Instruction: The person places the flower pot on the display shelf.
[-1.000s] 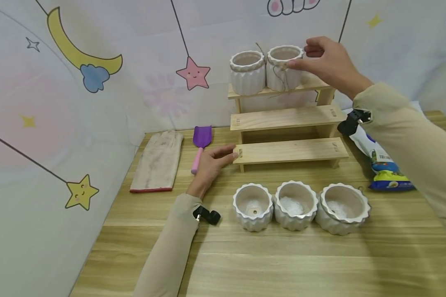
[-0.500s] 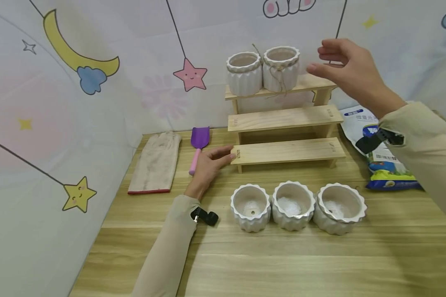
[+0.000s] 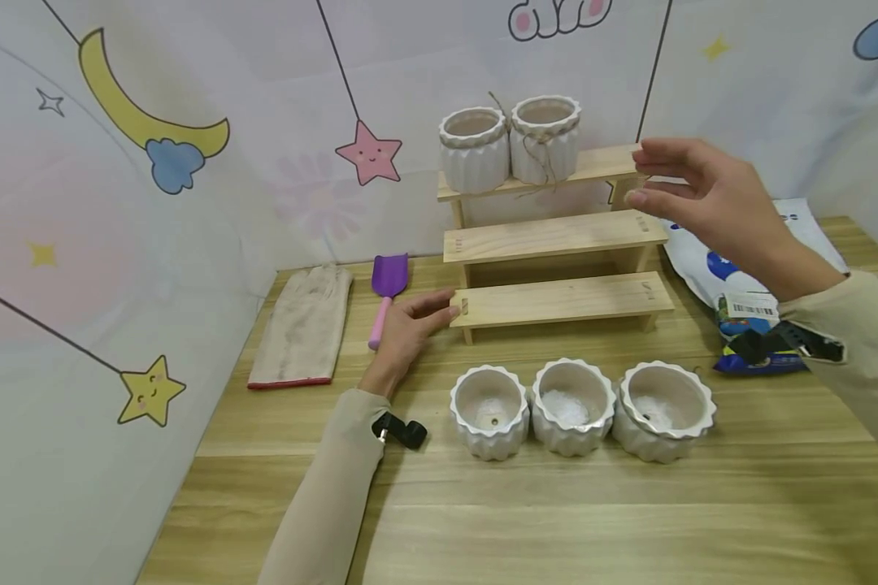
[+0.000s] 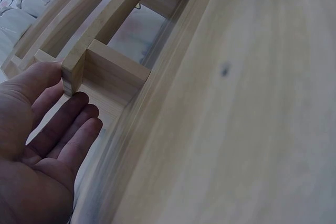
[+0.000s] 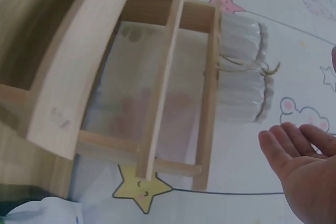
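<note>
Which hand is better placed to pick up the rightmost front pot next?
Probably the right hand: it hangs empty on the same side as that pot, while the left hand grips the lowest shelf.

White pots (image 3: 489, 416): five; two upper centre, three lower centre
Wooden stand (image 3: 556, 299): one, with three shelves (image 3: 556, 236)
Purple scoop (image 3: 390, 276): one, left of centre
Glove (image 3: 300, 329): one visible, left
Bag (image 3: 735, 292): one, right
Left hand (image 3: 406, 335) and right hand (image 3: 732, 213): two altogether

The pots (image 3: 474, 166) were white, the stand (image 3: 559, 301) pale tan with faint grain. The scoop (image 3: 389, 278) was purple and pink, the glove (image 3: 300, 329) beige with a red edge. At ten o'clock the moon (image 3: 128, 106) was yellow.
</note>
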Motion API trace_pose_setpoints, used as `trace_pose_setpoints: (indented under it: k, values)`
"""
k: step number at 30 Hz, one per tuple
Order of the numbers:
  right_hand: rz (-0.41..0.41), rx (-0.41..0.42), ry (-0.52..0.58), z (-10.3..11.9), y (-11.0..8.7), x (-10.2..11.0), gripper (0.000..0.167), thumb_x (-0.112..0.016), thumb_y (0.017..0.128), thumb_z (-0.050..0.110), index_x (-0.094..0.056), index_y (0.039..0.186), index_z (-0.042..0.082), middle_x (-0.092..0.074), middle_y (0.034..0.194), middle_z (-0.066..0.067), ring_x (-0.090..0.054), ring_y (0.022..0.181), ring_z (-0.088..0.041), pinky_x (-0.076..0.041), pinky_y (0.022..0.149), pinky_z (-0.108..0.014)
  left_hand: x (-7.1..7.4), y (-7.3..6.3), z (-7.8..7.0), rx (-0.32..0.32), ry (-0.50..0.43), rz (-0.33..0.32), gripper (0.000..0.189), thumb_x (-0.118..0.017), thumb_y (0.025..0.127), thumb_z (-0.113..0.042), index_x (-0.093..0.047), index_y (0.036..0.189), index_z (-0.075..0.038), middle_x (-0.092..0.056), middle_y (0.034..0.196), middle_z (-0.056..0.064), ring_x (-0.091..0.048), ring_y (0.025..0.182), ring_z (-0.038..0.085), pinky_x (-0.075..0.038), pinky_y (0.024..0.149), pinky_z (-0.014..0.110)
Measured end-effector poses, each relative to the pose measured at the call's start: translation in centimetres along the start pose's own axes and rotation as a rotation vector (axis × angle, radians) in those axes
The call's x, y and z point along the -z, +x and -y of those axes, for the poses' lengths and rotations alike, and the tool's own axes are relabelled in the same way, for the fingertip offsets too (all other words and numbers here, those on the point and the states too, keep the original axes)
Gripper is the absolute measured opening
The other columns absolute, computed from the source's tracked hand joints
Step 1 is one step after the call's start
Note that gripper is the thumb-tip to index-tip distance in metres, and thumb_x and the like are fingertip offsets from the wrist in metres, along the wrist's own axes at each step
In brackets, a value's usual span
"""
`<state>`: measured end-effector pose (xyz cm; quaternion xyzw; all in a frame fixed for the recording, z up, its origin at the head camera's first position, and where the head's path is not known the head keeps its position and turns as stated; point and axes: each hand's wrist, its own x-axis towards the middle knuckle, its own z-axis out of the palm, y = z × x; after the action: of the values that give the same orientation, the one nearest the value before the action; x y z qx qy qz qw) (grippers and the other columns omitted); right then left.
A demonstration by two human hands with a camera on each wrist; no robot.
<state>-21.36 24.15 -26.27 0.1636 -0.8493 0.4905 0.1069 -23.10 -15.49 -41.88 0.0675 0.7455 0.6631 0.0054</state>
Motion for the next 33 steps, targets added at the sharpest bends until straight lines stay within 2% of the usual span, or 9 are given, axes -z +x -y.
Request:
trace_pose_setpoints:
  k: [6,9,14,21,29,33]
  values:
    - [0.038,-0.001,0.036,-1.2,-2.6,0.6,0.062,-0.073,0.102,0.013,-0.048,0.159,0.015,-0.055,0.154,-0.006,-0.060,0.127,-0.004,-0.049,0.093,-0.010,0.0,0.0,0.1,0.000,-0.009,0.004,0.036,-0.082,0.094,-0.008,-0.076,0.128,-0.001,-0.076,0.127,0.010,-0.068,0.119,0.019,-0.054,0.093,0.024]
    - [0.052,0.007,0.034,-1.9,-3.8,0.9,0.063,-0.073,0.102,0.008,-0.048,0.159,0.015,-0.054,0.154,-0.004,-0.059,0.126,-0.001,-0.049,0.093,-0.010,0.0,0.0,0.1,0.000,-0.014,0.006,0.036,-0.083,0.094,-0.008,-0.076,0.128,-0.001,-0.075,0.127,0.010,-0.068,0.119,0.020,-0.054,0.093,0.024]
    - [0.080,0.002,0.024,-2.6,-5.5,1.1,0.065,-0.074,0.101,0.004,-0.048,0.159,0.016,-0.052,0.157,-0.002,-0.056,0.130,-0.001,-0.049,0.093,-0.010,0.0,0.0,0.2,0.007,-0.017,0.001,0.036,-0.083,0.094,-0.009,-0.076,0.128,-0.002,-0.075,0.127,0.010,-0.068,0.119,0.020,-0.053,0.094,0.024]
    - [0.152,0.040,0.050,-3.7,-7.1,1.1,0.065,-0.072,0.097,-0.009,-0.051,0.156,0.010,-0.055,0.153,0.001,-0.056,0.131,0.000,-0.051,0.095,-0.013,0.0,0.0,0.3,0.017,-0.012,-0.004,0.036,-0.083,0.094,-0.010,-0.076,0.129,-0.002,-0.075,0.128,0.010,-0.068,0.121,0.020,-0.052,0.096,0.024]
    - [0.261,0.080,0.085,-5.1,-9.1,1.6,0.066,-0.068,0.094,-0.018,-0.050,0.155,0.002,-0.056,0.153,0.003,-0.056,0.134,-0.002,-0.051,0.098,-0.017,0.0,0.1,0.3,0.019,-0.011,-0.004,0.036,-0.083,0.094,-0.010,-0.075,0.129,-0.002,-0.075,0.127,0.009,-0.068,0.120,0.020,-0.053,0.095,0.025]
    - [0.338,0.104,0.148,-6.0,-9.8,2.0,0.068,-0.067,0.092,-0.022,-0.049,0.155,-0.001,-0.056,0.155,0.002,-0.056,0.136,-0.005,-0.051,0.099,-0.019,0.0,0.1,0.3,0.024,-0.008,-0.004,0.037,-0.083,0.094,-0.010,-0.075,0.129,-0.003,-0.075,0.128,0.009,-0.068,0.120,0.019,-0.052,0.096,0.025]
